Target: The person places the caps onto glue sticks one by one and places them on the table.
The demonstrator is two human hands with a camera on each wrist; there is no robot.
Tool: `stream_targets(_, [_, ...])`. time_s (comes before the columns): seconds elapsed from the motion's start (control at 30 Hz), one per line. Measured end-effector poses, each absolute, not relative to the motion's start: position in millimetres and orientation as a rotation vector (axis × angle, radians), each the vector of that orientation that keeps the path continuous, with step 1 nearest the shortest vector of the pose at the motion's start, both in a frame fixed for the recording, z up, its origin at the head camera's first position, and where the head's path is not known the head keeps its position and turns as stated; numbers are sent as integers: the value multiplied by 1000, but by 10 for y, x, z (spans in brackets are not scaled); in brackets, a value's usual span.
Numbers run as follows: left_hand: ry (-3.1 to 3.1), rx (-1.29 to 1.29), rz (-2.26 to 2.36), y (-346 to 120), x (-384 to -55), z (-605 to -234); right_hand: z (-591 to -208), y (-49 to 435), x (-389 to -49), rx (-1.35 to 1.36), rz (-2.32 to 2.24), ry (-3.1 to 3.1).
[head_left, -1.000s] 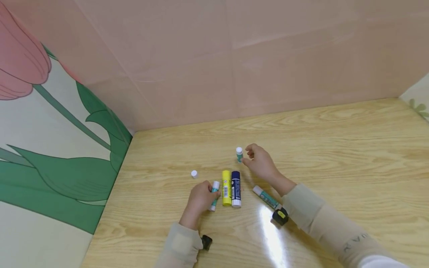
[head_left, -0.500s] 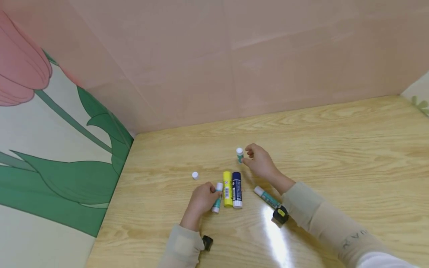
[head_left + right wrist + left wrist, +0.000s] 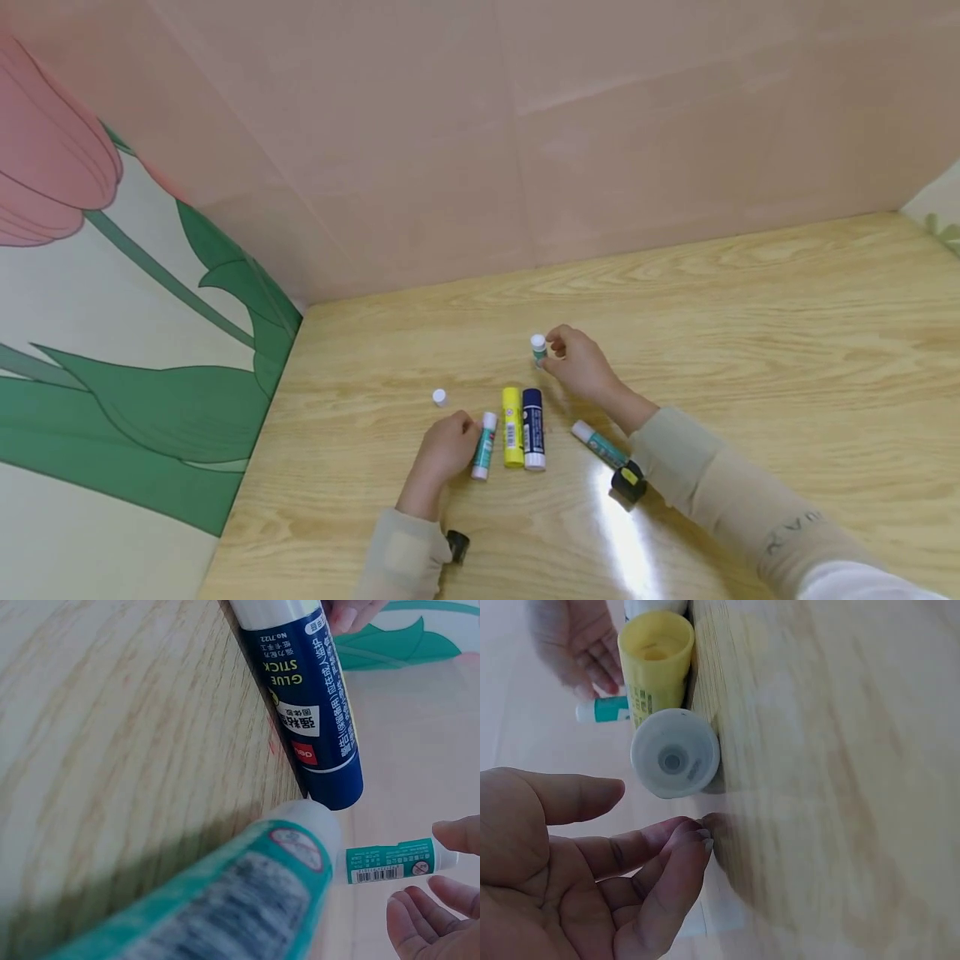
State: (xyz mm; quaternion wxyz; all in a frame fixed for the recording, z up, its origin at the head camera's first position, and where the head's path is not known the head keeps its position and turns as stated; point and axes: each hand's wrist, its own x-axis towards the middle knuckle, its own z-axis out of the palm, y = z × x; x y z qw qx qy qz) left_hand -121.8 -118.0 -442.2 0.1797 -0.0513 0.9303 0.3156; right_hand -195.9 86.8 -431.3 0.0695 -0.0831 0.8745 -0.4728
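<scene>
In the head view my left hand point(image 3: 448, 444) rests just left of a lying teal-and-white glue stick point(image 3: 484, 447), fingers loosely bent and apart from it. The left wrist view shows the hollow white end of that glue stick point(image 3: 675, 754) above the fingers, with nothing between thumb and fingertips. My right hand point(image 3: 581, 361) is beside a small upright teal glue stick point(image 3: 538, 350) with a white cap. Its thumb and fingers are spread around the capped end, as the right wrist view also shows, without closing on the stick point(image 3: 390, 861).
A yellow glue stick point(image 3: 512, 427) and a navy one point(image 3: 533, 429) lie side by side between the hands. Another teal glue stick point(image 3: 600, 444) lies slanted by the right wrist. A small white cap point(image 3: 440, 397) is beyond my left hand. A pink wall covering point(image 3: 525, 167) borders the wooden table point(image 3: 750, 333).
My left thumb lay over the nearby teal glue stick earlier; now the hand has drawn off to its left and left it lying. The right hand stays beside the upright glue stick.
</scene>
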Motion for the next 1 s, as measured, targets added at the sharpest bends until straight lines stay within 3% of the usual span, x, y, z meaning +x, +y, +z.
stream_targets(1.0, [2730,-213,867,-1508,-1260,-4382,-4382,818,-1982,-275,-1466,2654])
